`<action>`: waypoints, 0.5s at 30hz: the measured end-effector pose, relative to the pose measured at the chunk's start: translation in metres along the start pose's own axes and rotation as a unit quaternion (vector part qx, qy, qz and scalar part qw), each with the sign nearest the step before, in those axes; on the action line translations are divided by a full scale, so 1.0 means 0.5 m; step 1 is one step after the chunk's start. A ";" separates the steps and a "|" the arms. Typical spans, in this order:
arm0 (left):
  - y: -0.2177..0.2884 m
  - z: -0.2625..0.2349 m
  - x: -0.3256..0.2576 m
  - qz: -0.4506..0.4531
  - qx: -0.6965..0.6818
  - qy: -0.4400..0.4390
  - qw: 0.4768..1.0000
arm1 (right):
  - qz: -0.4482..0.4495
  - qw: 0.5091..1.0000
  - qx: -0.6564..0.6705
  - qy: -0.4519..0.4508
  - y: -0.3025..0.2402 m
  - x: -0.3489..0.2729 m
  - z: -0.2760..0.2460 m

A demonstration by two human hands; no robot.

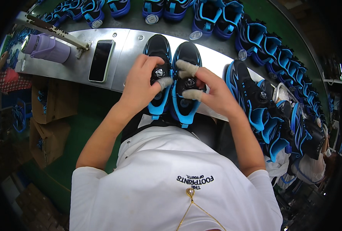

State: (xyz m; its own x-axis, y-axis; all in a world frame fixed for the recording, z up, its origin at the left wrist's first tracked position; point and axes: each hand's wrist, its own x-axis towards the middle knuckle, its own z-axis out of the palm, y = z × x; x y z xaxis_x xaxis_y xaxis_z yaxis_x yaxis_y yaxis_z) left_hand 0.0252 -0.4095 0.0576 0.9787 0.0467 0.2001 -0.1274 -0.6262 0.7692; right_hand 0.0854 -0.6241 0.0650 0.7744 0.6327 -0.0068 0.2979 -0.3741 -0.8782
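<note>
Two black sneakers with bright blue collars and dark blue soles lie side by side in front of me, toes pointing away. Over the left sneaker my left hand is closed, its fingers and taped thumb on either side of the round dial on the tongue. My right hand grips the right sneaker around its dial, with pale tape wrapped on the thumb and at least one finger. Parts of both uppers are hidden under my fingers.
Left on the metal ledge are a smartphone and a purple tumbler. More sneakers crowd the right side. A row of sneakers curves along the green belt behind. Cardboard boxes stand lower left.
</note>
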 end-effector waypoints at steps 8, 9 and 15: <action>0.008 -0.002 -0.001 -0.009 0.011 0.014 1.000 | -0.078 0.990 -0.111 0.026 0.016 -0.009 -0.004; -0.006 0.007 -0.004 0.002 0.032 0.019 0.999 | -0.060 0.998 -0.007 -0.006 0.013 -0.009 -0.013; -0.020 -0.019 0.006 -0.013 -0.082 -0.116 0.990 | -0.006 0.990 -0.141 -0.030 0.001 -0.027 -0.011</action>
State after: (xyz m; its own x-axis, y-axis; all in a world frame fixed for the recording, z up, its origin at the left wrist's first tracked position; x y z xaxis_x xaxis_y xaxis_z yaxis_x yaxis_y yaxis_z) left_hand 0.0276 -0.3957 0.0563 0.9903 -0.1301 0.0494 -0.1077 -0.4920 0.8639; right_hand 0.0780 -0.6367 0.0673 0.7373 0.6748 -0.0325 0.4576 -0.5343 -0.7107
